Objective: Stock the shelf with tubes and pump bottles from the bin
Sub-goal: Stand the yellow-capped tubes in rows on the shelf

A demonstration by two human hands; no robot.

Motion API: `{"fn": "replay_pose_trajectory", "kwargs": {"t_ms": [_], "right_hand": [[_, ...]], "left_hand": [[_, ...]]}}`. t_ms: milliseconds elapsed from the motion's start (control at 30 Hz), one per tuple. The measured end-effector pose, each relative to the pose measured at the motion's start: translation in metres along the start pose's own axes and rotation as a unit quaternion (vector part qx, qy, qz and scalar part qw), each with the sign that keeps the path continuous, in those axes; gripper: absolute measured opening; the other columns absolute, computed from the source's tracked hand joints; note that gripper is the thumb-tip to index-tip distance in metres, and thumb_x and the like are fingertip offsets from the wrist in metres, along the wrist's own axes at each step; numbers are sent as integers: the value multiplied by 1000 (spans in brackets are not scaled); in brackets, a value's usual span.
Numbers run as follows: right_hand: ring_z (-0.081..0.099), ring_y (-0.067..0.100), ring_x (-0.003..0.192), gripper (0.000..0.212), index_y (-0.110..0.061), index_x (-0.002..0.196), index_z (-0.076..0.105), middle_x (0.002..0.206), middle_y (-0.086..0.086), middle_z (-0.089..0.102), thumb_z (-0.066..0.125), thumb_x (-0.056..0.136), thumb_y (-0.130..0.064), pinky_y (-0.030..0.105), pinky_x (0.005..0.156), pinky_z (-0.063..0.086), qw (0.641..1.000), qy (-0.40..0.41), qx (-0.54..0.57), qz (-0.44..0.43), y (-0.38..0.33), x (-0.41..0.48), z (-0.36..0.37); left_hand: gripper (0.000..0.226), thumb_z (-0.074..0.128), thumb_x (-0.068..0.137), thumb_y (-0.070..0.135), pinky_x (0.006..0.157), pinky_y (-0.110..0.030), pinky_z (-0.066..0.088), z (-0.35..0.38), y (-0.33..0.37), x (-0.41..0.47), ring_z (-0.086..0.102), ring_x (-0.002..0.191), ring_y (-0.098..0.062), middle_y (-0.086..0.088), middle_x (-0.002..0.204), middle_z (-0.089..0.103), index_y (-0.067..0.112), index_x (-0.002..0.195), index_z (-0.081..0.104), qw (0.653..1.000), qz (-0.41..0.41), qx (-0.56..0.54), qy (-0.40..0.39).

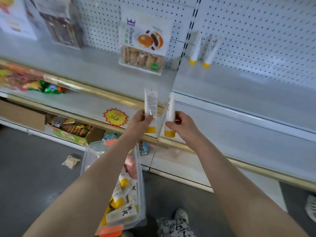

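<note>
At frame centre, gripping in the curled fingers of the left hand (140,122) a flattened white plastic tube (150,103), yellow cap down, fine print facing out; pinching in the right hand (183,124) a second smooth white tube (171,108), likewise cap-down, just beside the first, both before the shelf edge. Lower centre: clear plastic bin (88,158), heaped with more yellow-capped tubes. Upper right: two slim tubes (195,50) standing on their caps on the matte grey shelf (239,86), by the perforated pegboard (265,31).
</note>
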State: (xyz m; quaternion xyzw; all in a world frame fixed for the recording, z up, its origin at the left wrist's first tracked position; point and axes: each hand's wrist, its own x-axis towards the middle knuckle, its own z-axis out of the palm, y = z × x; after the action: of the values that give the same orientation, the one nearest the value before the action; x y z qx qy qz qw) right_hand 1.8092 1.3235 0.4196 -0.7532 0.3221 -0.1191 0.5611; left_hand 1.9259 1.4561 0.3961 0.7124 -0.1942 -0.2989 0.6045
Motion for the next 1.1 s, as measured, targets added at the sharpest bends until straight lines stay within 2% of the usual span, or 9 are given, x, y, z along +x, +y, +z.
{"fn": "replay_pose_trajectory", "kwargs": {"t_ms": [67, 233, 400, 533, 600, 700, 900, 1100], "right_hand": [[63, 14, 96, 46, -15, 127, 53, 107, -3, 64, 70, 85, -11, 24, 78, 52, 1000, 24, 14, -14, -8, 3, -25], [61, 8, 98, 48, -17, 129, 51, 110, -7, 62, 70, 86, -14, 25, 83, 51, 997, 57, 40, -47, -17, 14, -89], [62, 14, 105, 52, -15, 132, 51, 117, -2, 63, 71, 84, -14, 26, 84, 51, 993, 76, 35, -78, -14, 31, -154], [62, 15, 102, 54, -15, 133, 51, 116, -1, 64, 72, 83, -13, 23, 79, 53, 991, 97, 19, -92, -7, 49, -205], [62, 14, 98, 53, -13, 133, 53, 114, 0, 64, 72, 83, -12, 16, 73, 50, 989, 113, 10, -96, -2, 60, -227], [60, 12, 93, 50, -12, 130, 55, 110, 0, 64, 72, 83, -13, 11, 68, 46, 986, 143, 3, -91, 5, 78, -253], [59, 15, 97, 50, -11, 128, 52, 109, 1, 62, 73, 83, -13, 17, 72, 46, 980, 181, 12, -84, 19, 125, -287], [60, 15, 98, 52, -15, 126, 49, 113, 0, 61, 74, 81, -12, 23, 78, 49, 979, 187, 14, -78, 32, 180, -312]], "left_hand": [[37, 59, 88, 29, 96, -48, 49, 15, 19, 4, 64, 104, -22, -2, 111, 69, 18, 124, 59, 1000, 22, -5, -16], [27, 58, 94, 11, 97, -40, 51, 64, 59, 19, 63, 106, -22, -5, 114, 68, 16, 121, 59, 996, 74, -6, -40], [25, 63, 90, 6, 92, -36, 52, 120, 86, 47, 65, 100, -20, -2, 106, 69, 21, 111, 62, 992, 120, -20, -37], [33, 63, 88, -1, 77, -16, 51, 167, 104, 73, 65, 87, -5, 4, 101, 68, 9, 120, 60, 988, 144, -30, -41], [37, 64, 87, 0, 75, -13, 51, 186, 110, 89, 64, 90, -8, 2, 105, 67, 6, 123, 59, 987, 156, -19, -34], [43, 68, 85, 1, 77, -11, 51, 208, 115, 113, 64, 94, -11, 0, 108, 66, 6, 126, 58, 986, 162, -6, -24], [48, 71, 82, 4, 90, -27, 51, 244, 115, 167, 65, 102, -15, -2, 113, 67, 8, 127, 58, 986, 166, 5, -13], [46, 73, 80, 9, 89, -30, 52, 278, 112, 222, 64, 103, -16, 1, 112, 67, 17, 123, 58, 988, 157, 2, 6]]}}
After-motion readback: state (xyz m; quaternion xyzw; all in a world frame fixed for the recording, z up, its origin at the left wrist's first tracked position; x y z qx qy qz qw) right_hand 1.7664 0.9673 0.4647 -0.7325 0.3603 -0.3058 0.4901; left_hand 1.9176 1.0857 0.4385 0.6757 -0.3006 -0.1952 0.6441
